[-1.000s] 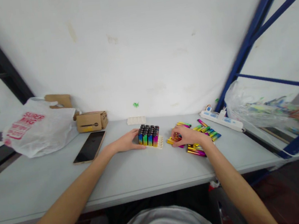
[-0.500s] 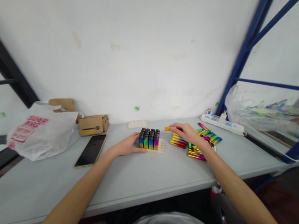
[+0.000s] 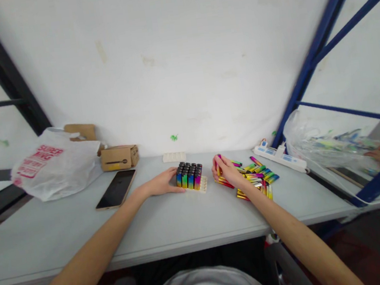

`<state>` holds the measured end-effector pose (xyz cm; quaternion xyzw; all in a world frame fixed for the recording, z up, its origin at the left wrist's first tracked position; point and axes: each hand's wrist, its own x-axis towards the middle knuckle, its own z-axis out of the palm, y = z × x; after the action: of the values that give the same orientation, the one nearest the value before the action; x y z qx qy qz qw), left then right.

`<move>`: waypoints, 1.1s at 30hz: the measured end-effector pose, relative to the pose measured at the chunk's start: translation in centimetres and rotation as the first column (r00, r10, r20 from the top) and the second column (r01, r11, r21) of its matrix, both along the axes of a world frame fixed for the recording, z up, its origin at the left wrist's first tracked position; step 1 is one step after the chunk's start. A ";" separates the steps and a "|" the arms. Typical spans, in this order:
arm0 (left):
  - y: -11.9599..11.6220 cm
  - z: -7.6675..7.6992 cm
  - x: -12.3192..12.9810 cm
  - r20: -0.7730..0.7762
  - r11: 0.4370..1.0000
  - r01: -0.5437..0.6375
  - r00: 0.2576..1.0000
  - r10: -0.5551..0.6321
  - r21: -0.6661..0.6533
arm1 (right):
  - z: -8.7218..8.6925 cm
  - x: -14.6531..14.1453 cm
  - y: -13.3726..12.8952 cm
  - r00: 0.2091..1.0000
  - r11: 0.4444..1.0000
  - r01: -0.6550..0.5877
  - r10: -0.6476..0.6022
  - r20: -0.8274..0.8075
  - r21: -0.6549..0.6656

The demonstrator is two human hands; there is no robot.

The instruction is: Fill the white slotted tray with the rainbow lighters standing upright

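Upright lighters [image 3: 189, 176] with black tops and shiny rainbow bodies stand packed in a cream plastic tray [image 3: 203, 185], whose bare slots show on the right side. My left hand [image 3: 163, 182] is curled round the left side of this block, thumb at the front and fingers behind. To the right of the tray, my right hand [image 3: 228, 171] is closed on a single lighter [image 3: 219, 166], gold and magenta, held nearly upright. Beneath and beside that hand lies a loose pile of metallic lighters [image 3: 259, 177]; the hand and wrist hide part of it.
A second cream tray [image 3: 174, 156] lies by the wall. On the left are a phone [image 3: 117, 189], a small cardboard box [image 3: 118, 158] and a white plastic bag [image 3: 61, 161]. A power strip [image 3: 280, 157] lies at the right, near a blue metal frame [image 3: 303, 81].
My right hand has drawn back slightly and turned the lighter from lying flat to nearly upright. My left hand stays at the tray.
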<state>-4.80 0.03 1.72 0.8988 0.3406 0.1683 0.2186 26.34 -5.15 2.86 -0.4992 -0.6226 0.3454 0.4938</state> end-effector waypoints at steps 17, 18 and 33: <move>-0.3 0.0 -0.2 0.051 1.000 0.011 0.999 -0.012 0.011 | -1.0 -0.6 0.8 0.916 0.944 0.212 -0.282 0.285 0.251; -0.3 0.0 -0.2 0.055 1.000 0.012 0.998 -0.013 0.015 | -1.0 -0.6 0.8 0.918 0.944 0.186 -0.266 0.295 0.271; -0.3 0.1 0.0 0.031 1.000 0.002 1.000 -0.002 -0.008 | -1.2 -0.1 0.9 0.840 0.962 -0.053 -0.101 0.532 0.267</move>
<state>-4.76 -0.22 1.80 0.8956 0.3369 0.1806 0.2277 26.27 -4.21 1.62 -0.5118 -0.7714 0.0956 0.3658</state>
